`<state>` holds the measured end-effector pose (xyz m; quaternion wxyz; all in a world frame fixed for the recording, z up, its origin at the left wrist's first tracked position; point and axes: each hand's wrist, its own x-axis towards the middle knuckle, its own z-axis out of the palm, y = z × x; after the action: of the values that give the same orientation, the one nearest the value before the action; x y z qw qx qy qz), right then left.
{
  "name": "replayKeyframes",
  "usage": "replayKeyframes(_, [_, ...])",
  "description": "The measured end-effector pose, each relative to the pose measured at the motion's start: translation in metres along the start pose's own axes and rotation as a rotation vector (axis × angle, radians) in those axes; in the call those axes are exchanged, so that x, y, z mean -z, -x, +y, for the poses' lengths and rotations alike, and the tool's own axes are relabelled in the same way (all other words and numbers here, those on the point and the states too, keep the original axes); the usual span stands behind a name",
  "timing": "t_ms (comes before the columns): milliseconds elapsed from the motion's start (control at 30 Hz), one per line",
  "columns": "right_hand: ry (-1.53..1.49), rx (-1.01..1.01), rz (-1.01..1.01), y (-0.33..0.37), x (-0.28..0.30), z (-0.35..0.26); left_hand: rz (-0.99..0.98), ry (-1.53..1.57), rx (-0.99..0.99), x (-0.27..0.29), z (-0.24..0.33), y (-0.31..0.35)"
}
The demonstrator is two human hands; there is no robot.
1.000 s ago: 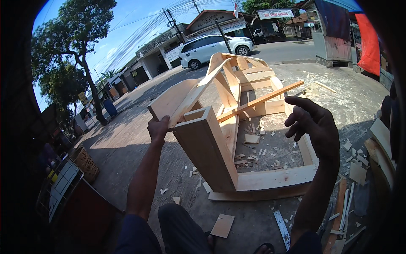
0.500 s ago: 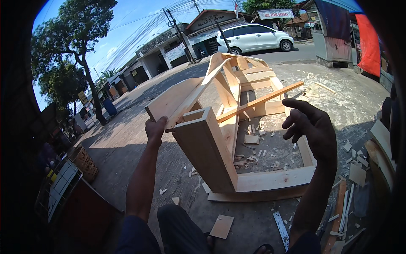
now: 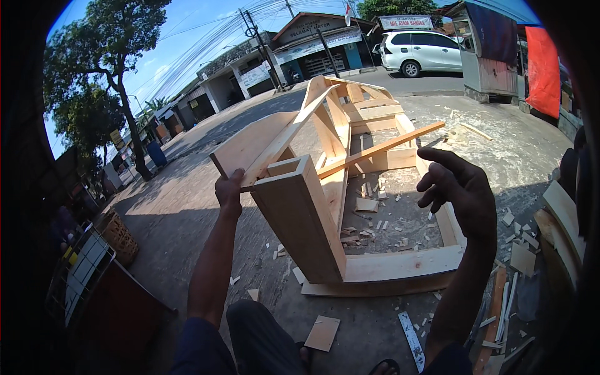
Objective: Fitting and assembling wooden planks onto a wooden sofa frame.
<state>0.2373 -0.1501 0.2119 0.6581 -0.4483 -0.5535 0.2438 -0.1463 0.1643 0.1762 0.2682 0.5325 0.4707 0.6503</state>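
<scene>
At the far left a basket (image 3: 119, 236) stands on the ground, well apart from the work. The left hand (image 3: 229, 190) is closed around the near end of a thin strip (image 3: 375, 152), and compared with a second ago it sits a little higher and more to the left, so the strip is now pulled slightly toward the person. The strip runs up and to the right, across the open wooden frame (image 3: 325, 206), which lies tilted on the concrete with offcuts (image 3: 365, 205) inside it. The frame itself has not moved. The right hand (image 3: 459, 190) hangs open beside the frame, fingers loosely curled, holding nothing, about where it was before. I judge the strip is being set across the frame by the left hand alone. Behind, a white car (image 3: 420, 51) has moved further right along the street.
</scene>
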Motion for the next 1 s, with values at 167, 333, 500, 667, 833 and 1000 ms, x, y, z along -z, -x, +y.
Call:
replayKeyframes(167, [0.001, -0.012, -0.002, 0.001, -0.001, 0.001, -0.04, 0.04, 0.032, 0.004, 0.002, -0.005])
replayKeyframes(333, [0.016, 0.0, 0.005, 0.001, -0.001, -0.001, -0.081, -0.005, -0.018, 0.003, 0.007, -0.002])
replayKeyframes(500, [0.024, 0.004, -0.001, 0.001, -0.001, 0.001, -0.005, 0.06, 0.007, 0.002, 0.004, -0.002])
replayKeyframes(667, [0.033, -0.01, 0.01, 0.001, 0.001, 0.0, -0.034, 0.015, -0.014, 0.002, 0.005, 0.0])
replayKeyframes(833, [0.03, 0.0, 0.006, 0.001, 0.0, -0.001, -0.032, -0.034, -0.027, 0.003, 0.003, -0.002])
replayKeyframes(1000, [0.026, 0.004, 0.011, 0.001, -0.001, -0.001, -0.04, -0.069, -0.047, 0.008, -0.004, -0.009])
